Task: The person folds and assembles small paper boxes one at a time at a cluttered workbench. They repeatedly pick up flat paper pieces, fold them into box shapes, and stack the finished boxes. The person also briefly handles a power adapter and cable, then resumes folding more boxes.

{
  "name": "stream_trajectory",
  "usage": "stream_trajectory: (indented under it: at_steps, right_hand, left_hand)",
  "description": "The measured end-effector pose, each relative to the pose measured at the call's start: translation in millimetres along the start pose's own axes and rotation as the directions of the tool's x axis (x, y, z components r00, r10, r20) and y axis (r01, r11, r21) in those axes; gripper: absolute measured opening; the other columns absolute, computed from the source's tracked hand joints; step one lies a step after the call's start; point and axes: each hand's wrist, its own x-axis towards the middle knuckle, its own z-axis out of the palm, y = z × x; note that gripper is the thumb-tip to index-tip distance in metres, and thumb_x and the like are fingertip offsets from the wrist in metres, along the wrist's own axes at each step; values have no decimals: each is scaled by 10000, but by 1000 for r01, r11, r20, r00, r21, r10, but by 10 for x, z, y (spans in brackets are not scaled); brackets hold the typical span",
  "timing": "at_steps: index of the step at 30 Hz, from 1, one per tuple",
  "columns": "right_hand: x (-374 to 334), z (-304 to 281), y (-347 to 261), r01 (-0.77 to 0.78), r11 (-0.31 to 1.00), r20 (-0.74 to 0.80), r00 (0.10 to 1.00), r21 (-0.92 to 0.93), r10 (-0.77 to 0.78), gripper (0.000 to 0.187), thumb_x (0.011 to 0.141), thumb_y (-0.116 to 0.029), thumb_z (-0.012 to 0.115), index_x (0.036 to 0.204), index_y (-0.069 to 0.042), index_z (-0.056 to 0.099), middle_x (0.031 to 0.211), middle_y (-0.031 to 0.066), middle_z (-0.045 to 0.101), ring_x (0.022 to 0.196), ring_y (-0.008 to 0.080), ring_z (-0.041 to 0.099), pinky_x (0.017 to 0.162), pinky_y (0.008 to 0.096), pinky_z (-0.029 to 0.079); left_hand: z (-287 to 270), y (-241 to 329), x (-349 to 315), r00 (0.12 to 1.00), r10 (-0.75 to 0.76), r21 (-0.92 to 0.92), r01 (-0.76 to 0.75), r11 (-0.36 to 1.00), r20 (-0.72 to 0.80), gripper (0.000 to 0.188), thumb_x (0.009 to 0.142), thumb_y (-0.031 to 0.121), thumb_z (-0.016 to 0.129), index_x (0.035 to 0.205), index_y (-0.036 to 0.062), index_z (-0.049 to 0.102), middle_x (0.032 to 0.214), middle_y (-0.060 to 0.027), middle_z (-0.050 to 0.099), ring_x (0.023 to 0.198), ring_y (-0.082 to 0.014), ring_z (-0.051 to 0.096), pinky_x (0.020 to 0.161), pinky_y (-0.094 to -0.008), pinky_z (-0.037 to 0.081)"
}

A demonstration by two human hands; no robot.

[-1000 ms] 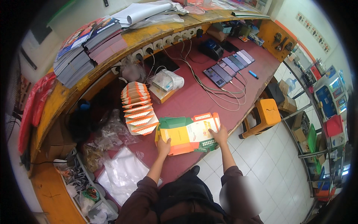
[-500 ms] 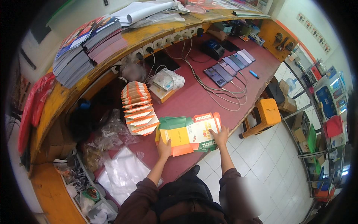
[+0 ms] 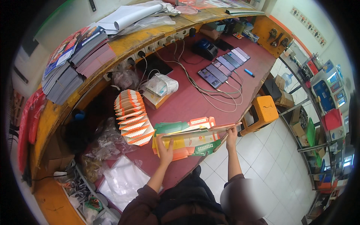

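At the far left of the frame, a red plastic bag (image 3: 29, 129) is hanging beside the yellow ledge, and stacks of printed sheets (image 3: 77, 62) are sitting on that ledge in the upper left. At lower left, a grey tray (image 3: 83, 170) is holding assorted small items, with clear plastic sleeves (image 3: 125, 178) lying just to its right. Left of centre, a pleated row of orange-and-white folded pieces (image 3: 134, 118) is standing on the dark red tabletop (image 3: 187, 107), and a white package (image 3: 162, 85) is resting on a box above it. The left hand (image 3: 165, 149) is positioned near the centre at the left end of the carton blanks, thumb and fingers spread; whether it is gripping the raised blank or those beneath, I cannot tell. Flat carton blanks (image 3: 195, 141) in green, yellow and orange are lying at centre, near the table's front edge. Above them, a raised carton blank (image 3: 220, 128) is showing nearly edge-on. Above and right of centre, a row of phones (image 3: 224, 66) is lying with cables trailing below. The right hand (image 3: 232, 134) is closing on the raised blank's right end, just left of a yellow stool (image 3: 265, 112).
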Motion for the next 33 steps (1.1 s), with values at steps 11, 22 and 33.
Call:
stream_trajectory:
  at_steps: [11, 22, 33]
  right_hand:
    - [14, 7, 155, -87, 674, 123, 958, -733, 258, 393, 773, -199, 595, 1095, 11, 511, 983, 225, 616, 905, 337, 616, 783, 401, 470]
    - [-355, 319, 192, 4, 501, 21, 999, -865, 29, 551, 665, -322, 760, 1029, 36, 554, 953, 221, 541, 910, 390, 545, 801, 437, 445]
    - [-405, 217, 258, 40, 680, 0, 998, -732, -58, 514, 670, -248, 760, 1062, 21, 564, 1002, 201, 522, 990, 359, 510, 866, 425, 413]
  left_hand:
    - [49, -406, -243, 908, -418, 260, 408, 875, -15, 665, 859, 253, 584, 1340, -85, 275, 1189, -268, 522, 1098, -389, 517, 919, -417, 406]
    - [-131, -287, -220, 871, -492, 336, 465, 819, -4, 556, 820, 193, 607, 1292, -14, 398, 1075, -244, 598, 998, -371, 585, 832, -419, 466]
    - [-87, -312, -281, 900, -432, 268, 430, 862, -54, 508, 805, 148, 615, 1260, 12, 434, 1055, -231, 610, 983, -368, 592, 829, -415, 468]
